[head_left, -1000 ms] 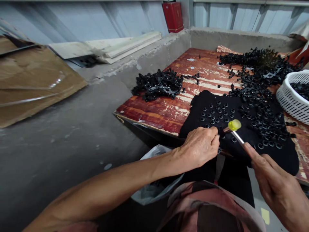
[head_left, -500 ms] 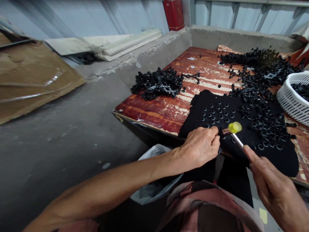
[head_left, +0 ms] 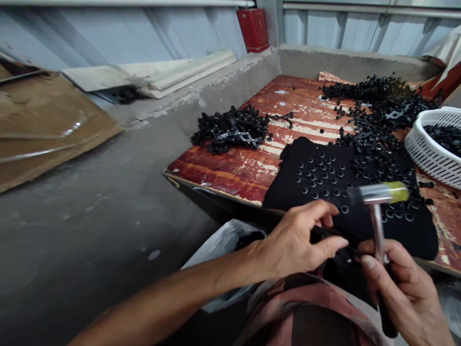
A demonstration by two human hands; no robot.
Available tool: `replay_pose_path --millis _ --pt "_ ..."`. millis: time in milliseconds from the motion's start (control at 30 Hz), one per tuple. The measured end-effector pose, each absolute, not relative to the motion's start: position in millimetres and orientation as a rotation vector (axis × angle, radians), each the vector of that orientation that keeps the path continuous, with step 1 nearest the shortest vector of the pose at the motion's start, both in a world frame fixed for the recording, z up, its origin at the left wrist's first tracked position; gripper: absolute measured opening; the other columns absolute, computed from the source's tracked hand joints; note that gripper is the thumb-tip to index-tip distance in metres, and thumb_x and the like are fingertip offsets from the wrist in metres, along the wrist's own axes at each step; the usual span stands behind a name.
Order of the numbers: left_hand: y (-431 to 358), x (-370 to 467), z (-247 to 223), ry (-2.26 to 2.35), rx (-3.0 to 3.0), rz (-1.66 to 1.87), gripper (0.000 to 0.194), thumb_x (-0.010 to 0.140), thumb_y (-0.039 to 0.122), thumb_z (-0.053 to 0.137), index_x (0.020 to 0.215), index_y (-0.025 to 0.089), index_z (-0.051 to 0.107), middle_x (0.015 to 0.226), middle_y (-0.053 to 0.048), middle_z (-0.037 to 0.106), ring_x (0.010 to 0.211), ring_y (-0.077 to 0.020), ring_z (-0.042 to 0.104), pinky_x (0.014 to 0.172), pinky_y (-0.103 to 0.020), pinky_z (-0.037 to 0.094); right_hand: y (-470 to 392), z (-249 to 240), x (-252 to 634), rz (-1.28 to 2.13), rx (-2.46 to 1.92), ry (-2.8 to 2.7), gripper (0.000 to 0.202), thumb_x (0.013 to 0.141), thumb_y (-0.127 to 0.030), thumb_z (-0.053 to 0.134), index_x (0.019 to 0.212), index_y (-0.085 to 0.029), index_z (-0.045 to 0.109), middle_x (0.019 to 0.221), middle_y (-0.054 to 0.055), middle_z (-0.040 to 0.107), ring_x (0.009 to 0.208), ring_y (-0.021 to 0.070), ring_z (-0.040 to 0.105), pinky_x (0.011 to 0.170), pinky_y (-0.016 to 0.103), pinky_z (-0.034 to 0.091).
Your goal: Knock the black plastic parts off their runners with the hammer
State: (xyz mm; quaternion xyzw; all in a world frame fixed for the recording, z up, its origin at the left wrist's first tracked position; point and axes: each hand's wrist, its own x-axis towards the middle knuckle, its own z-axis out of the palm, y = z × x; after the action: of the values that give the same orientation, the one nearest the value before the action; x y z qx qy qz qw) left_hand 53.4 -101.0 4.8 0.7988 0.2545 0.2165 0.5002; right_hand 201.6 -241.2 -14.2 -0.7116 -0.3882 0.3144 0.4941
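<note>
My right hand (head_left: 399,283) is wrapped around a small mallet (head_left: 377,230) held upright, its metal head carrying a yellow face on one side and a dark one on the other. Its thumb and forefinger also pinch the end of a small black jointed part (head_left: 351,250). That part's other end lies in my left hand (head_left: 298,240), with the thumb stretched along it; the fingers partly hide it. Just beyond my hands, several small round black caps (head_left: 325,193) stand in rows on a black cloth (head_left: 279,192) over the table edge.
On the worn red-brown table (head_left: 230,168) lie a heap of black linkages (head_left: 232,129) and a larger pile of black parts (head_left: 378,96). A white basket (head_left: 421,154) holds more. Below the edge hangs a pale plastic bag (head_left: 209,245). Cardboard (head_left: 50,125) lies left.
My hands have come back from the cloth's edge toward my body, and closer together. The mallet swung from striking position to upright, and my right fingers now touch the black part.
</note>
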Motion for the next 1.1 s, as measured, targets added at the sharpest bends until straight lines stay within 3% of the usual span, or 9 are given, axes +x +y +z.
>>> replay_pose_path --millis 200,367,500,600,733,867,1000,1100 --pt "-119.9 55.5 -0.8 0.831 1.262 0.509 0.043 0.083 0.038 0.060 0.117 0.016 0.044 0.117 -0.013 0.060 0.088 -0.0160 0.062 0.071 -0.029 0.053 -249.2 -29.0 203.5 0.673 -1.595 -0.716 0.018 0.089 -0.042 0.065 0.095 -0.025 0.061 0.058 -0.004 0.054 0.045 0.0106 0.048 0.042 0.020 0.040" --pt "-128.3 66.1 3.4 0.807 1.236 0.472 0.035 0.088 0.033 0.055 0.118 0.017 0.046 0.093 -0.005 0.068 0.084 -0.0156 0.065 0.076 -0.030 0.051 -252.1 -40.1 201.5 0.493 -1.643 -0.971 0.010 0.090 -0.035 0.064 0.094 -0.026 0.065 0.075 0.000 0.062 0.058 0.0126 0.057 0.050 0.021 0.047" --pt "-128.9 71.6 1.4 0.766 1.172 0.510 0.032 0.093 0.027 0.046 0.123 0.017 0.039 0.094 -0.006 0.071 0.083 -0.0137 0.067 0.079 -0.028 0.050 -253.7 -41.5 187.1 0.640 -1.619 -0.895 0.009 0.094 -0.036 0.059 0.095 -0.027 0.062 0.066 -0.005 0.053 0.048 0.0096 0.047 0.044 0.019 0.042" --pt "-129.1 71.1 -0.9 0.790 1.330 0.467 0.021 0.096 0.032 0.040 0.108 0.016 0.047 0.089 -0.006 0.071 0.073 -0.0129 0.064 0.074 -0.027 0.049 -253.9 -42.9 182.7 0.654 -1.607 -0.846 0.009 0.095 -0.035 0.057 0.095 -0.027 0.061 0.067 -0.004 0.053 0.051 0.0097 0.048 0.046 0.019 0.043" --pt "-130.7 69.3 0.6 0.801 1.654 0.402 0.024 0.094 0.033 0.041 0.081 0.017 0.054 0.077 -0.003 0.067 0.070 -0.0128 0.059 0.071 -0.026 0.045 -251.9 -47.2 187.4 0.625 -1.577 -0.904 0.008 0.093 -0.034 0.060 0.093 -0.026 0.063 0.073 -0.002 0.058 0.055 0.0103 0.052 0.049 0.020 0.046" --pt "-127.2 70.1 7.3 0.880 1.876 0.400 0.011 0.089 0.026 0.048 0.085 0.018 0.054 0.071 0.001 0.060 0.069 -0.0125 0.055 0.069 -0.025 0.041 -246.6 -47.7 189.3 0.636 -1.540 -0.939 0.008 0.093 -0.032 0.060 0.095 -0.025 0.062 0.071 -0.001 0.060 0.053 0.0120 0.055 0.048 0.021 0.048" --pt "-110.5 72.1 12.9 0.834 1.939 0.363 0.019 0.092 0.030 0.042 0.078 0.019 0.050 0.060 0.004 0.052 0.057 -0.0104 0.048 0.056 -0.023 0.035 -245.4 -42.9 193.5 0.640 -1.538 -0.908 0.020 0.095 -0.033 0.056 0.113 -0.025 0.060 0.069 -0.002 0.059 0.045 0.0108 0.050 0.039 0.020 0.043" --pt "-97.5 74.3 13.3 0.783 1.964 0.310 0.024 0.091 0.031 0.040 0.071 0.019 0.045 0.056 0.005 0.050 0.053 -0.0091 0.044 0.052 -0.023 0.031 -250.6 -41.7 202.8 0.620 -1.567 -0.868 0.019 0.094 -0.036 0.058 0.110 -0.025 0.062 0.067 -0.002 0.057 0.045 0.0107 0.050 0.040 0.020 0.043"
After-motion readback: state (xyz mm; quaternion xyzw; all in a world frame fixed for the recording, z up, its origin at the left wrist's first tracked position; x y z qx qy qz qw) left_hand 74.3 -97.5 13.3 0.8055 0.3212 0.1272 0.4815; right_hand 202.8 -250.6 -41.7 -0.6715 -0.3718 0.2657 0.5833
